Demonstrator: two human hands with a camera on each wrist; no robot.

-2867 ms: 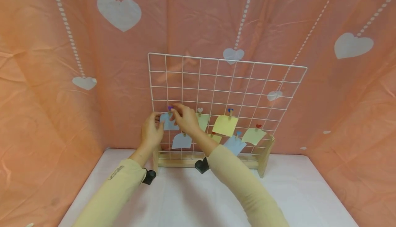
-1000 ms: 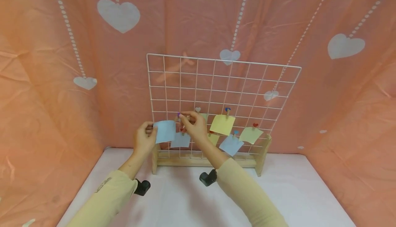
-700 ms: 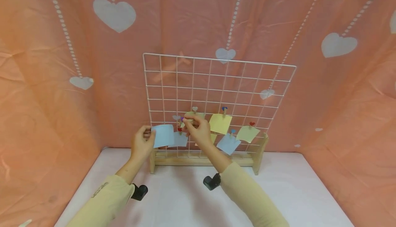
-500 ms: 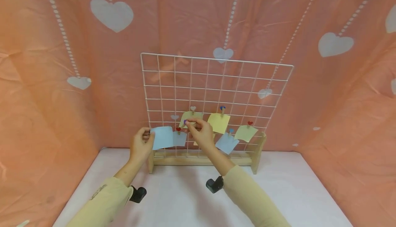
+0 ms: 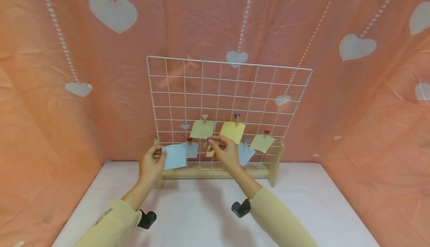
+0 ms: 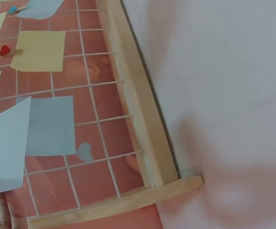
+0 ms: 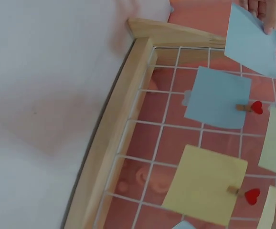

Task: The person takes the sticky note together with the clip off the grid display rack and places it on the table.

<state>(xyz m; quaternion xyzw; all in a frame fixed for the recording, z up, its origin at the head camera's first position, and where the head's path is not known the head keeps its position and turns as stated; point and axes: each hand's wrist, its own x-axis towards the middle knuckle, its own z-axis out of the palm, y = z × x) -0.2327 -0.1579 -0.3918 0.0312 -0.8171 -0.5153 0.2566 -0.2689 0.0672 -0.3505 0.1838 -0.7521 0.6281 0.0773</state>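
My left hand (image 5: 150, 164) pinches a light blue paper note (image 5: 174, 158) by its left edge, in front of the lower left of a white wire grid panel (image 5: 220, 62). In the right wrist view that held blue note (image 7: 252, 43) hangs tilted from the fingers. My right hand (image 5: 227, 153) pinches a small clothespin with a purple heart (image 5: 208, 140) between thumb and forefinger, apart from the note. Behind the held note, another blue note (image 7: 217, 98) is clipped to the grid by a red-heart clothespin (image 7: 256, 108).
Clipped to the grid are also a pale green note (image 5: 202, 129), a yellow note (image 5: 231, 131), a light green note (image 5: 262, 143) and a further blue note (image 5: 245, 154). A wooden base (image 5: 215, 174) holds the grid on a white table (image 5: 195, 209), before a pink curtain (image 5: 127, 127).
The blue note and purple-heart clothespin have come off the grid. My left hand has drawn the note down and left; my right hand has moved right and down with the clothespin.
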